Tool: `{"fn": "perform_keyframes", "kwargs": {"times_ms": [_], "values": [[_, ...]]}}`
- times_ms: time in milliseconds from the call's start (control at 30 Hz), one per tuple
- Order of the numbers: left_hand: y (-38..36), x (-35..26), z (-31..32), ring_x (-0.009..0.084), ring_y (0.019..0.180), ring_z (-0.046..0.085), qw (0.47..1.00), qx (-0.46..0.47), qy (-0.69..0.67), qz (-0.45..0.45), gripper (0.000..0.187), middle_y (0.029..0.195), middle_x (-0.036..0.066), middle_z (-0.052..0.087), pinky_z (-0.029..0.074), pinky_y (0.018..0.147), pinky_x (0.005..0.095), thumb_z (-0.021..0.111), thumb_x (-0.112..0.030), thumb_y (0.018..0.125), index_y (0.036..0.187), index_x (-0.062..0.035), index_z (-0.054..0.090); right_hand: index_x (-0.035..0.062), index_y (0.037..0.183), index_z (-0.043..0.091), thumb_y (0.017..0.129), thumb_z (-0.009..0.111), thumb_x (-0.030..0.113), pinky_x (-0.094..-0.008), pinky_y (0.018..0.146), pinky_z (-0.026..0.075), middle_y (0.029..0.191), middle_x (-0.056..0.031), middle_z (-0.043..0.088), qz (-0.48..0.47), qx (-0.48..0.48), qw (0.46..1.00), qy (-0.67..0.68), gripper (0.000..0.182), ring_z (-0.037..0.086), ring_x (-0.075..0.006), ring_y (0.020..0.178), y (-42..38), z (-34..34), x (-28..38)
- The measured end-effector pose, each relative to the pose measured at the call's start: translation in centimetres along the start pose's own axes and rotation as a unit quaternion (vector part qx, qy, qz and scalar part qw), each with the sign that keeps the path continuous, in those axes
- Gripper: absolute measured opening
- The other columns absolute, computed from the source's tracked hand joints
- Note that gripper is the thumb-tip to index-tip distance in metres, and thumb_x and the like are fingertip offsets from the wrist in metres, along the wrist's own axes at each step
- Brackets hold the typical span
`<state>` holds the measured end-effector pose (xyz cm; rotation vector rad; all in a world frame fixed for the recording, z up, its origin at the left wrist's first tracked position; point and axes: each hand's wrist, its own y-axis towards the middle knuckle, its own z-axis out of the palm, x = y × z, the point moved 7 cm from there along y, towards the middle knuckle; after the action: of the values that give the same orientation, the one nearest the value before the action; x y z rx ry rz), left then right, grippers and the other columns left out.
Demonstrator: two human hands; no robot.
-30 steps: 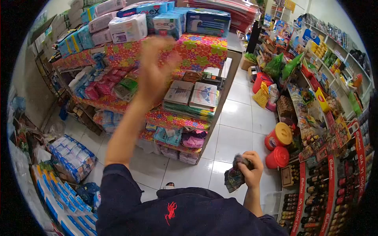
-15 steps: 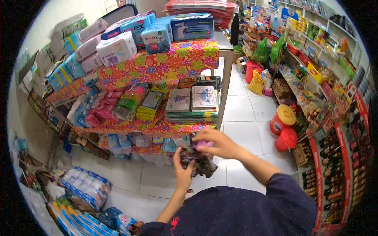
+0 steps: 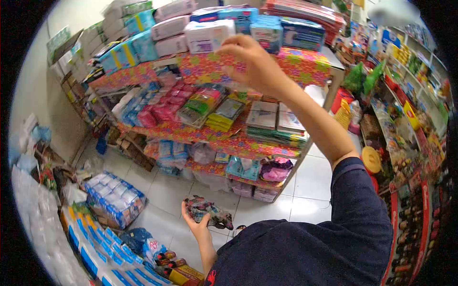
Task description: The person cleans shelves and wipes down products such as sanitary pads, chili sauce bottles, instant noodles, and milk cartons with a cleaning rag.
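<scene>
My left hand is closed around a crumpled, dark patterned cloth, low over the tiled floor. My right hand is raised in front of the upper shelf, its fingers bent and apart with nothing seen in them. Just beyond it stand a white pack and a blue pack of pads. Under the right forearm lie stacks of white booklets on the middle shelf. A pink and purple bundle rests at the right end of the lower shelf.
Flowered cloth covers the shelf rack. A plastic-wrapped tissue pack lies on the floor to the left, near blue and white packages. Loaded shelves and a yellow-lidded bucket line the right side.
My right hand has left the cloth and risen to the upper shelf. My left hand, still holding the cloth, is lower and further left. The view has turned left.
</scene>
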<state>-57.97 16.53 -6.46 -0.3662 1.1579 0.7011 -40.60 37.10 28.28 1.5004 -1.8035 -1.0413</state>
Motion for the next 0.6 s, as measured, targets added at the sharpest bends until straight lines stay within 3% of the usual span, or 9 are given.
{"fn": "perform_keyframes", "kwargs": {"times_ms": [67,100,167,200,233,300,433,600], "values": [[0.1,-0.8,-2.2,0.0219,0.113,0.035,0.998,-0.049,0.019,0.032,0.081,0.129,0.010,0.029,0.030,0.093,0.0314,0.053,0.015,0.058,0.129,-0.0105,0.026,0.0119,0.106,0.051,0.070,0.062,0.015,-0.0387,0.087,0.037,0.109,-0.0123,0.047,-0.035,-0.034,0.990,-0.131,0.038,0.045,-0.0295,0.102,2.2,1.1,-1.0],[0.3,-0.9,-3.0,0.0219,0.113,0.035,0.998,-0.054,0.019,0.034,0.081,0.129,0.010,0.029,0.030,0.093,0.0314,0.053,0.015,0.058,0.129,-0.0105,0.026,0.0119,0.106,0.051,0.070,0.062,0.015,-0.0387,0.087,0.037,0.109,-0.0123,0.047,-0.039,-0.035,0.991,-0.127,0.038,0.045,-0.0295,0.102,3.1,1.7,-1.5],[0.8,-1.0,-4.7,0.0217,0.113,0.035,0.996,-0.077,-0.027,0.047,0.081,0.129,0.010,0.029,0.031,0.093,0.0312,0.055,0.015,0.058,0.130,-0.0109,0.025,0.0154,0.115,0.044,0.072,0.060,0.024,-0.0437,0.090,0.033,0.114,-0.0136,0.045,-0.002,-0.060,0.961,-0.271,0.047,0.044,-0.0309,0.105,5.1,2.4,-2.7],[1.2,-1.7,-5.2,0.0239,0.104,0.045,0.993,-0.088,-0.018,0.075,0.081,0.122,0.010,0.037,0.041,0.086,0.0345,0.055,0.016,0.059,0.129,-0.0119,0.025,0.0161,0.121,0.038,0.071,0.059,0.031,-0.0491,0.093,0.028,0.116,-0.0145,0.045,0.034,-0.053,0.935,-0.348,0.056,0.044,-0.0305,0.107,5.9,3.0,-3.5],[1.3,-2.1,-5.4,0.0239,0.104,0.045,0.993,-0.091,-0.020,0.075,0.081,0.122,0.010,0.037,0.041,0.086,0.0345,0.055,0.016,0.059,0.129,-0.0119,0.025,0.0161,0.121,0.038,0.071,0.059,0.031,-0.0491,0.093,0.028,0.116,-0.0145,0.045,0.031,-0.052,0.936,-0.346,0.056,0.044,-0.0305,0.107,6.3,3.4,-3.8],[1.4,-2.8,-5.6,0.0224,0.108,0.041,0.991,-0.101,-0.070,0.051,0.082,0.125,0.011,0.033,0.036,0.089,0.0319,0.054,0.016,0.059,0.130,-0.0114,0.024,0.0141,0.124,0.035,0.070,0.060,0.031,-0.0518,0.094,0.026,0.113,-0.0150,0.047,0.191,0.105,0.907,-0.360,0.062,0.043,-0.0300,0.107,6.3,5.1,-6.8],[1.4,-2.5,-6.0,0.0219,0.105,0.043,0.985,-0.130,-0.105,0.032,0.078,0.123,0.011,0.035,0.040,0.086,0.0325,0.055,0.015,0.062,0.129,-0.0099,0.025,0.0091,0.118,0.044,0.064,0.065,0.028,-0.0513,0.093,0.028,0.100,-0.0161,0.051,0.102,0.039,0.878,-0.466,0.061,0.046,-0.0290,0.102,6.4,5.2,-5.6],[1.8,-1.8,-4.3,0.0215,0.105,0.043,0.990,-0.097,-0.095,0.029,0.071,0.125,0.010,0.035,0.040,0.086,0.0315,0.056,0.014,0.065,0.127,-0.0080,0.029,0.0044,0.103,0.050,0.059,0.067,0.022,-0.0447,0.087,0.036,0.093,-0.0163,0.052,0.069,0.056,0.918,-0.385,0.051,0.051,-0.0292,0.094,7.3,5.0,-5.6]]}}
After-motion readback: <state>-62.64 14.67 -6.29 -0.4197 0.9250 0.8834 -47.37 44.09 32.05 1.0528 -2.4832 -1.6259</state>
